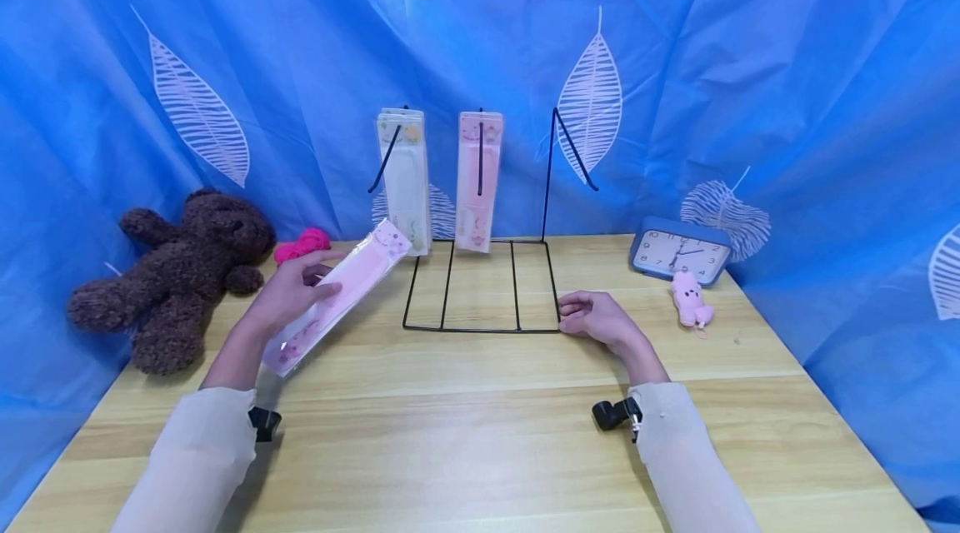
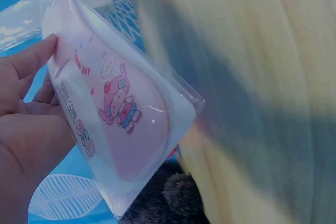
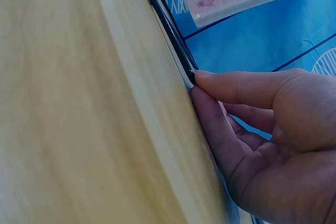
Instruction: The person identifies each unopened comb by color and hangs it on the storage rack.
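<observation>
My left hand [image 1: 288,300] grips a pink comb [image 1: 358,285] in a clear packet, tilted over the left part of the table. In the left wrist view my thumb lies on the front of the packet, which is printed "plastic comb" with a cartoon girl. My right hand [image 1: 600,321] pinches the front right corner of a black wire rack [image 1: 515,287] between thumb and fingertip, seen closely in the right wrist view. Pale green packaged combs [image 1: 408,196] hang on the rack's left hook, and pink packaged combs [image 1: 474,221] on the middle one. The right hook [image 1: 576,148] bears nothing.
A brown plush bear [image 1: 195,266] lies at the left, beside a bright pink bundle [image 1: 303,244]. On the right a blue clock [image 1: 681,250] stands behind a small pink plush toy [image 1: 690,300]. A blue curtain [image 1: 315,58] hangs behind the wooden table [image 1: 480,433].
</observation>
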Demonstrator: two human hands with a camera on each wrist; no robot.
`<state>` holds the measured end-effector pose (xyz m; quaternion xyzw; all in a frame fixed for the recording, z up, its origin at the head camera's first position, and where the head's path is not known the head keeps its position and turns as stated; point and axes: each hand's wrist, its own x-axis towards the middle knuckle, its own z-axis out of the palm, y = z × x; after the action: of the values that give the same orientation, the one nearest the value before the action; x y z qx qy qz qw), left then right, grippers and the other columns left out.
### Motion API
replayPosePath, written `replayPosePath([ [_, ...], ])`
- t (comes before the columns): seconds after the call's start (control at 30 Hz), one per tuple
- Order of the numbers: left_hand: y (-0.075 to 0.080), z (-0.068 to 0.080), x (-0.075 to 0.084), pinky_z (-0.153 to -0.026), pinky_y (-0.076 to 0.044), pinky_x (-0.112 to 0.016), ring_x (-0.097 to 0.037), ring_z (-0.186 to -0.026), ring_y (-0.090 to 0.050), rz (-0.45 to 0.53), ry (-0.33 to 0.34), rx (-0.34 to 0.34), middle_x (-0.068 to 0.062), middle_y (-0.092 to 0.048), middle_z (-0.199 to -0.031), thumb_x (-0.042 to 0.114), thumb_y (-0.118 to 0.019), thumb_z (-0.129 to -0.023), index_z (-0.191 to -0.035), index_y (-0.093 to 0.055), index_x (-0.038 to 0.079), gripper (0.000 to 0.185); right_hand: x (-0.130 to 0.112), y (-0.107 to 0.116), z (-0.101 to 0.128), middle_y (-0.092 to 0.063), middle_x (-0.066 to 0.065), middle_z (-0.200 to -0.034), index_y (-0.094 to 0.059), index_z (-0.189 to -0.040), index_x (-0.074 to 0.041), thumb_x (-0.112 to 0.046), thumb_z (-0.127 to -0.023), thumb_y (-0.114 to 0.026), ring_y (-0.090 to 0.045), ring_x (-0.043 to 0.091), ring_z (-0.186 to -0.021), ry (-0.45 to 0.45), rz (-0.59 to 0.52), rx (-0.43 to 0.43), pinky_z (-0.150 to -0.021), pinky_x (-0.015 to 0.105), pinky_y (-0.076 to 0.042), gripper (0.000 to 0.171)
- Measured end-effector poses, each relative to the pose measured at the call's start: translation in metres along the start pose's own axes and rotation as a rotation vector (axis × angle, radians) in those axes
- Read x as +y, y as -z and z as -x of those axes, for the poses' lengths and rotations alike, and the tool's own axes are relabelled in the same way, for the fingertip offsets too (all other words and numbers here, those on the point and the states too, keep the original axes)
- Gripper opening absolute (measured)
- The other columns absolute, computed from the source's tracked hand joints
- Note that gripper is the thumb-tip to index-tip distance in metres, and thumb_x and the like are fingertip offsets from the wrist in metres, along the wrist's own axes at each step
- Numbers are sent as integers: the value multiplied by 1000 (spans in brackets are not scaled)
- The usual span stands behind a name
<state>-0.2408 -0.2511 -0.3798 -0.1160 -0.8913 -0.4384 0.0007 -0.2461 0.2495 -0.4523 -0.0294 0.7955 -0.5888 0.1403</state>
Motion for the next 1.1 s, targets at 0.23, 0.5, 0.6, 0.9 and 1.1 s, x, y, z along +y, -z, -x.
replayPosePath([
  [0.23, -3, -2, 15, -86, -46, -33, -31, -108, -59, -13, -60, 17, -17, -64, -123, 8, -69, -97, -144, -57, 11, 48, -2, -1, 2, -58, 25, -123, -52, -136, 12, 7, -84, -75, -62, 23, -99, -1, 3, -3, -83, 25, -55, 57],
  [0.5, -8, -3, 38, -83, -50, -37, -32, -105, -62, 8, -97, 4, -17, -68, -117, 14, -68, -99, -142, -59, 13, 45, -3, -2, 3, -58, 25, -123, -52, -136, 12, 7, -84, -75, -62, 23, -99, -6, 1, 0, -83, 25, -55, 57],
  [0.6, -10, -4, 43, -85, -49, -39, -32, -108, -63, 15, -102, 5, -17, -69, -118, 15, -67, -99, -143, -58, 15, 45, -3, -2, 3, -58, 25, -122, -53, -136, 12, 7, -84, -75, -62, 23, -99, -4, 4, -1, -83, 25, -55, 56],
  [0.9, -16, 0, 67, -73, -52, -30, -28, -94, -63, 40, -170, 33, -18, -69, -115, 18, -67, -100, -144, -58, 14, 45, -5, -2, 3, -58, 25, -123, -52, -136, 12, 8, -84, -74, -62, 24, -99, -6, -2, -2, -83, 25, -55, 56],
  [1.1, -18, 2, 80, -67, -53, -29, -29, -83, -63, 67, -235, 33, -19, -70, -111, 15, -67, -100, -142, -59, 11, 44, -5, -2, 3, -57, 26, -124, -51, -137, 12, 7, -84, -75, -62, 24, -100, -8, -1, -4, -84, 25, -54, 58],
])
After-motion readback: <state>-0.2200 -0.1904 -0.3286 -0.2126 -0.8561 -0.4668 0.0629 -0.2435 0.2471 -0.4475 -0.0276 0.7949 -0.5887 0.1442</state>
